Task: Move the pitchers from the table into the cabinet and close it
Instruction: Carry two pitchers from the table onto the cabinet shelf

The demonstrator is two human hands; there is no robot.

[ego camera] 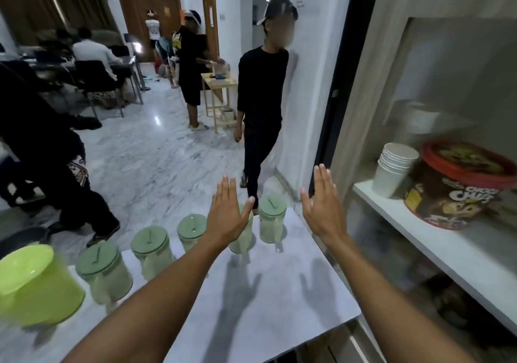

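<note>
From the head camera, I judge the job barely begun: five green-lidded pitchers stand in a row along the far edge of the white table [279,292], and none is in the cabinet [436,239] on my right. From the right end they run: the nearest-to-cabinet pitcher [272,222], one mostly hidden behind my left hand [242,241], then the third [191,229], fourth [152,250] and fifth [104,271]. A lime-green bucket-like container [36,281] sits at the left end, blurred; I would not count it as a pitcher.

My left hand [228,217] and right hand [321,208] are both flat, fingers spread, palms down, gripping nothing, held above the table over the right end of the row.

The cabinet stands open. Its white shelf already carries a stack of white paper cups [394,166] and a red-lidded cereal tub [458,186], so I reckon free room is on the nearer part of the shelf or below, which is too dark to read. I cannot pick out the cabinet door clearly.

A person in black [261,94] is walking beyond the table's far edge, near the cabinet side. All five moves and the closing remain.
</note>
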